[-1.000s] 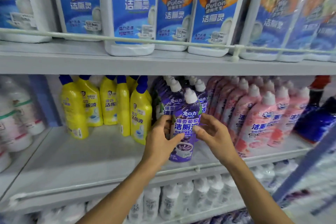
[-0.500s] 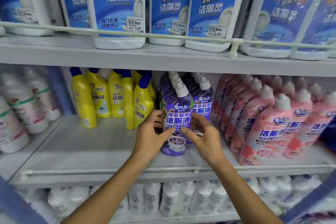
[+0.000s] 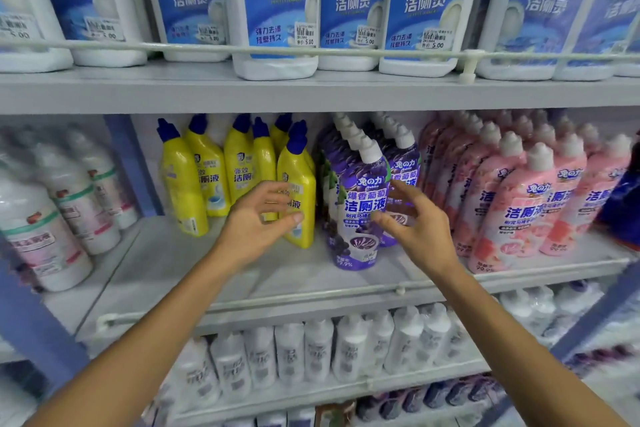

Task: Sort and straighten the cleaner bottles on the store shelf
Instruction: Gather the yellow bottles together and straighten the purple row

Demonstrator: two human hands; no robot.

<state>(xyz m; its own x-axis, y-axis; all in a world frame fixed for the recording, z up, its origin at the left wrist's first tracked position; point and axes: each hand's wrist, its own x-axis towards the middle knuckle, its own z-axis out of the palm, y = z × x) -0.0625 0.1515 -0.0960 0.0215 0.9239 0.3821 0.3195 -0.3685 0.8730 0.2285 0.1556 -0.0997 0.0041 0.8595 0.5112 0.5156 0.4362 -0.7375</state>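
Purple cleaner bottle (image 3: pixel 363 184) stands upright at the front of its row on the middle shelf (image 3: pixel 207 270), between two hands. The left hand (image 3: pixel 259 218) is spread before a yellow bottle (image 3: pixel 306 204). The right hand (image 3: pixel 415 225) has loosely spread fingers beside the label, gripping nothing.

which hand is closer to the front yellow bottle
Left. The left hand overlaps the label of the front yellow bottle, fingers spread; the right hand is further right, in front of the purple bottle.

White bottles (image 3: pixel 275 10) read "Mr Puton" (price stickers (image 3: pixel 305 35): 5.00).
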